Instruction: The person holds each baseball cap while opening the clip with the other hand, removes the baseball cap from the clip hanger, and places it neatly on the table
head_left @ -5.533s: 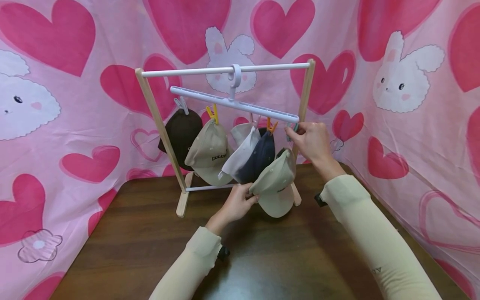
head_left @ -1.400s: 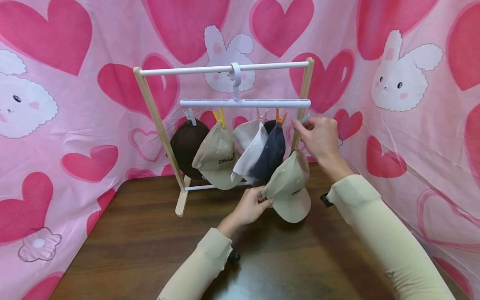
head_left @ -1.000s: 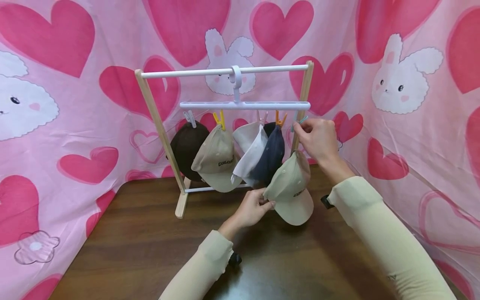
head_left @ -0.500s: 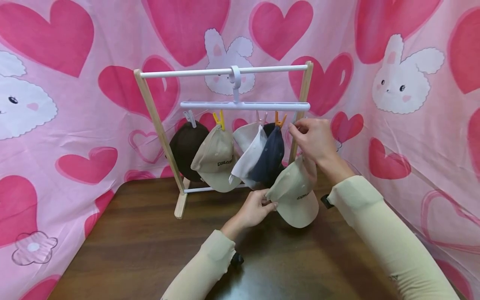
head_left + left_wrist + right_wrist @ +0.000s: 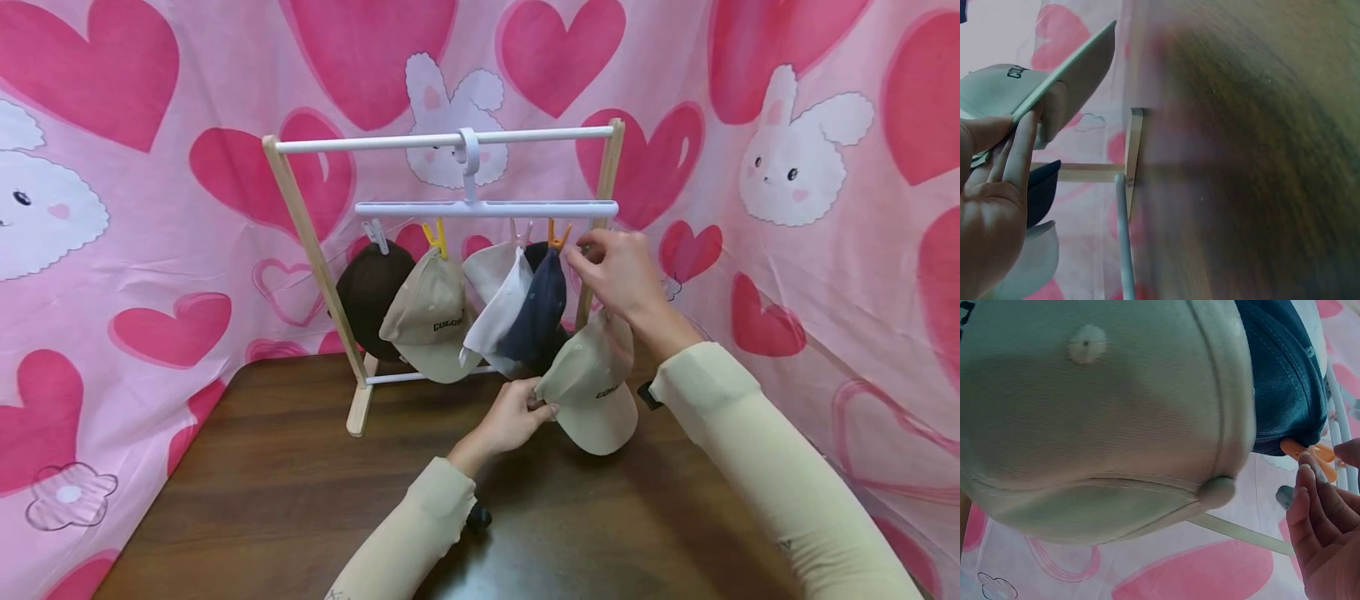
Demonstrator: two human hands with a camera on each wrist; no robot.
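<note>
At the table's right side, my left hand pinches the lower edge of a pale beige cap between thumb and fingers. The cap hangs tilted, brim downward; in the left wrist view its brim sticks out beyond the fingertips. Just above the cap's crown, my right hand holds a teal clothespin at the right end of the white hanger. Fingers mostly cover this clip, and the beige cap is apart from it. Beside those fingertips, an orange clothespin grips a navy cap.
A wooden rack with a white top rod carries the hanger. Left of the navy cap hang a white cap, a tan cap and a dark brown cap, each on a clothespin. All stands on a brown table.
The hanger was tilted down to the right and is now level. Lately the right hand shifted slightly left, covering the teal clothespin. The left hand moved the beige cap right and slightly down.
</note>
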